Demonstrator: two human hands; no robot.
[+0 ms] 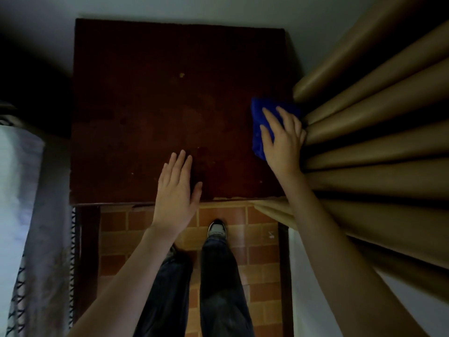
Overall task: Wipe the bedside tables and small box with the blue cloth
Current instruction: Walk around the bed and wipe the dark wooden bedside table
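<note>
One square bench (145,113) of dark reddish-brown wood fills the middle of the head view, its flat top matt, worn and blotched with a few pale flecks and faint stains. Against the bench's right edge lies one blue cloth (258,132), soft and crumpled into a rough pad. The right hand (281,139) presses flat on the cloth, fingers spread over it, so that its grip is a palm-down hold on the cloth and not a closed fist. The left hand (176,188) lies open and flat, fingers straight and close together, palm on the bench's near edge, gripping nothing.

Right of the bench hangs one tan curtain (364,132), smooth fabric gathered into several thick rounded folds; the right hand's outer side touches the folds. Left of the bench one bed (21,190) shows as a pale sheet with a dark zigzag pattern along its side. In front of the bench the floor (257,244) is laid in orange-brown rectangular tiles with lighter joints. On the floor, in front of the bench, stand two legs in dark, loose trousers (218,283); one shoe (217,228) is clearly seen, grey and white with a dark toe, while the other foot is mostly hidden behind the left forearm. Behind the bench rises a plain grey wall (170,8)
</note>
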